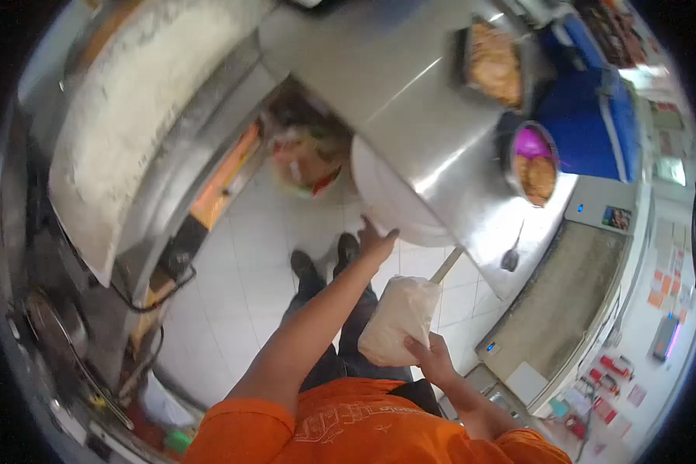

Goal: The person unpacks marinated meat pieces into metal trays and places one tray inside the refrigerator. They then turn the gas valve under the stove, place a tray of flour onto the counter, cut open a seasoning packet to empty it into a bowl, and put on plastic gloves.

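Observation:
My left hand reaches forward with its fingers spread, at the edge of a large round white lid or tub beside the steel table. In my right hand is a pale, whitish bag, held at its lower right side against the front of my body. Its contents cannot be made out. My thumb lies over the bag, and the other fingers are partly hidden.
On the steel table stand a tray of browned food and a round pot with a magenta item. A utensil lies near its corner. Blue bags are behind. At left is a long pale surface; white floor tiles show below.

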The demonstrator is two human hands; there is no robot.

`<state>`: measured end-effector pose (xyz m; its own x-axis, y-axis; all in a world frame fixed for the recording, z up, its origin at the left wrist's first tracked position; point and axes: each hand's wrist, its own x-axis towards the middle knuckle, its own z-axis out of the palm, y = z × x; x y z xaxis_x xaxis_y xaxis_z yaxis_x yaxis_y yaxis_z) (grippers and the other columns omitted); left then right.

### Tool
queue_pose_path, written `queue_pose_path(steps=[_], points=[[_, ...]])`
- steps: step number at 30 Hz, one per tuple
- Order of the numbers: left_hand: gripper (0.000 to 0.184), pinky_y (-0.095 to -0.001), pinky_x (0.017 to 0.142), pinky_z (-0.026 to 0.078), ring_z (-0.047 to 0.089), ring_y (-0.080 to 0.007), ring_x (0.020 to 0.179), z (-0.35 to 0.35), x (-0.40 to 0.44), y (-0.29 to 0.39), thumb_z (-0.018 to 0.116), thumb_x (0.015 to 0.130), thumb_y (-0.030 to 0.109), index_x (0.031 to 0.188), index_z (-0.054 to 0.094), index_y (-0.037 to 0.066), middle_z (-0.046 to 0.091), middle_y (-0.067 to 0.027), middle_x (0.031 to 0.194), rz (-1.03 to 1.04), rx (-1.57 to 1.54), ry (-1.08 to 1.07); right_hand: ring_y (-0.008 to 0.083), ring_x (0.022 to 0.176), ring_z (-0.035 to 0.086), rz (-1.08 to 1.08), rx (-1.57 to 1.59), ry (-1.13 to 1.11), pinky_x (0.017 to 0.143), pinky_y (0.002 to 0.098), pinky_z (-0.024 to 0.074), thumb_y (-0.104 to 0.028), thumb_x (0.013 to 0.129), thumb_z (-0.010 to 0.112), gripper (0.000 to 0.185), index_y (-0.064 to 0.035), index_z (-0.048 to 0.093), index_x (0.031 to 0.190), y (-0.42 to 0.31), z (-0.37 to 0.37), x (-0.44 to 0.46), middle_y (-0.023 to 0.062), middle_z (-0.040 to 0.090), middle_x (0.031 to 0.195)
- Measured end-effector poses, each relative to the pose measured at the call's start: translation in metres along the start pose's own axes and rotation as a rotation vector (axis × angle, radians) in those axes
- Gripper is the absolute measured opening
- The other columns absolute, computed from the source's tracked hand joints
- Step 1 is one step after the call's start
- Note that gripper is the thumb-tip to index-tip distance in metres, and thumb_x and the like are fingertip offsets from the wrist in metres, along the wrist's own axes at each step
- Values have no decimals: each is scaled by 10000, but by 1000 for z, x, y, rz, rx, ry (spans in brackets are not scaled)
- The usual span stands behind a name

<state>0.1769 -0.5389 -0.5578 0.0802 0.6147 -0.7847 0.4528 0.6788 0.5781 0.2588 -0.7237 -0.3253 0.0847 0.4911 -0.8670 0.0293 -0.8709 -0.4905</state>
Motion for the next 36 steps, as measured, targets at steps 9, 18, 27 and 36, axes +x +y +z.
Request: queue_pose_path(steps=[9, 18, 27, 36], points=[[635, -443, 1137, 418, 544, -244, 1323, -149, -201, 110, 393, 1057, 567, 1477, 481, 99, 576, -102, 1440, -87, -839, -925, 440, 1040, 629, -704, -575, -83, 928, 456, 492, -367, 983, 617, 413, -3, 645, 1177, -129, -20, -107, 258, 672, 1121], [534, -340, 906, 529, 650, -184, 1025, -139, -200, 244, 854, 803, 110, 1249, 575, 16, 674, -102, 1121, 984, -205, -220, 215, 1000, 686, -1140, 156, 515, 846, 331, 534, -186, 942, 726, 629, -68, 379, 1453, -177, -61, -33, 159, 677, 1123], [496, -346, 860, 554, 700, -195, 961, -109, -144, 313, 886, 773, 136, 1187, 633, 34, 731, -109, 1083, 1201, 236, -201, 384, 896, 686, -1145, -397, 799, 792, 478, 533, -243, 919, 702, 398, -41, 593, 1245, -205, -145, 54, 167, 710, 1002], [124, -390, 848, 567, 714, -337, 993, -112, -105, 328, 777, 816, 71, 919, 729, 19, 742, -148, 1050, 1474, 391, -164, 377, 898, 670, -1072, -508, 817, 723, 479, 514, -152, 892, 632, 211, -52, 639, 1078, -225, -144, 59, 171, 637, 1005]])
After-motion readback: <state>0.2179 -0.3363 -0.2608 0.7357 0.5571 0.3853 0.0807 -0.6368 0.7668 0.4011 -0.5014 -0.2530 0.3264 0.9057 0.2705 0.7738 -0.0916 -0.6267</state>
